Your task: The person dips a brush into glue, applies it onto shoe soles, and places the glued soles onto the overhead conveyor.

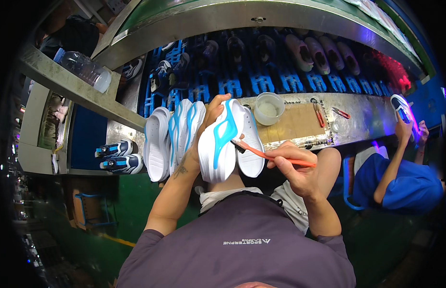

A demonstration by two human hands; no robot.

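Workbench: metal bench [371, 120] ran across the view, and behind it a conveyor [280, 81] carried shoes on blue holders.
Left of the held sole: a row of white soles [172, 137] with blue lines stood on edge, just beside it; finished blue shoes [118, 156] lay farther left.
Left hand: left hand [203, 129] gripped the held sole [222, 141] from behind, fingers wrapped over its edge, thumb hidden.
Held sole: white with a light blue strip, upright before the chest. It looked light, a bit flexible, smooth; I judged the side edges the safe place to hold.
Right hand: right hand [295, 165] pinched an orange brush [271, 156], bristles touching the sole.
Right of the sole: a plastic cup [269, 108] stood near; a co-worker in blue [400, 185] sat far right.
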